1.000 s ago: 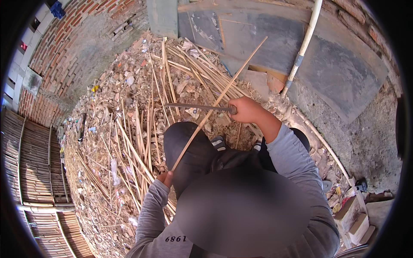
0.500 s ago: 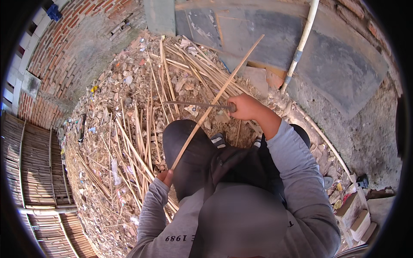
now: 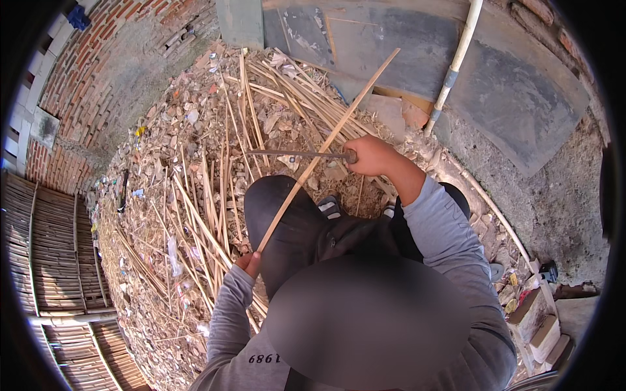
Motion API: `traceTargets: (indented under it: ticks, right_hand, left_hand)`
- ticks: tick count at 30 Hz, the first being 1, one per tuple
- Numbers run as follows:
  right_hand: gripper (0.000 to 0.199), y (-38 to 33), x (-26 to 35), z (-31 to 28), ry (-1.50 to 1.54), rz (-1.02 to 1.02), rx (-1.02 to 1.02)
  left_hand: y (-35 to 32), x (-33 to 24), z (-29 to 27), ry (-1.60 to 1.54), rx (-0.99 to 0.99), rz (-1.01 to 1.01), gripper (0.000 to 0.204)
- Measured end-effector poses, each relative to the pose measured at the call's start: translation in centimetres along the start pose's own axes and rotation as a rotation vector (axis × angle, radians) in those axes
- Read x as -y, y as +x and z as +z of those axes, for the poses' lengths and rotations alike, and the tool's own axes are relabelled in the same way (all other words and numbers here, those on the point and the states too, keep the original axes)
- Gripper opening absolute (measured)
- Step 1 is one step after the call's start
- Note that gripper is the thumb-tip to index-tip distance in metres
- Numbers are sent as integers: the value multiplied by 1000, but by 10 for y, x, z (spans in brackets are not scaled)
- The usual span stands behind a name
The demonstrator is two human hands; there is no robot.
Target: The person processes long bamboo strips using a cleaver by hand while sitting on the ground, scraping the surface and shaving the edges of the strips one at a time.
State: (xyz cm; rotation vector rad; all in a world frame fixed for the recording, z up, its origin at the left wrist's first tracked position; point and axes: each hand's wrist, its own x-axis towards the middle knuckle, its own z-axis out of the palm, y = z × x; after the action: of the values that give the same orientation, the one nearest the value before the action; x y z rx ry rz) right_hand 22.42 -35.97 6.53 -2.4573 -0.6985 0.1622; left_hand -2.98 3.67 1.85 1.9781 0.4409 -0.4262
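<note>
My left hand (image 3: 248, 262) is closed around the lower end of a long bamboo strip (image 3: 291, 195), which slants up and away to the right past my knee. My right hand (image 3: 372, 155) grips the handle of a knife (image 3: 300, 154) with a long, narrow, dark blade. The blade points left and crosses the strip at about its middle, apparently touching it. Whether the edge has cut into the bamboo cannot be made out.
Many cut bamboo strips (image 3: 215, 195) lie on the littered ground to the left, with another heap (image 3: 306, 98) ahead. A pale pipe (image 3: 454, 65) stands before a grey wall panel (image 3: 521, 98). Bricks (image 3: 544, 339) lie at the lower right; slatted bamboo panels (image 3: 55, 254) stand at far left.
Both hands keep their grips, and the knife still lies across the strip. My right hand and the blade have shifted very slightly; my head has leaned a little forward.
</note>
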Motion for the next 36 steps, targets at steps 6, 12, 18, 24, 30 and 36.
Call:
traceTargets:
  ticks: [6,12,18,24,30,36]
  right_hand:
    - [28,0,2,-1,-1,9,20]
    - [26,2,3,1,8,8,41]
    - [24,2,-3,5,35,6,40]
    - [25,2,-5,5,62,-3,56]
    - [26,3,-4,7,70,-39,47]
    - [29,1,1,-3,4,19,33]
  left_hand:
    - [0,2,1,-19,-21,-25,52]
    - [6,18,4,-1,-56,116,57]
    - [3,4,-1,-79,19,-4,47]
    - [8,11,1,-99,6,9,45]
    - [16,33,-7,-51,73,48,56]
    - [-3,0,3,9,-40,83,50]
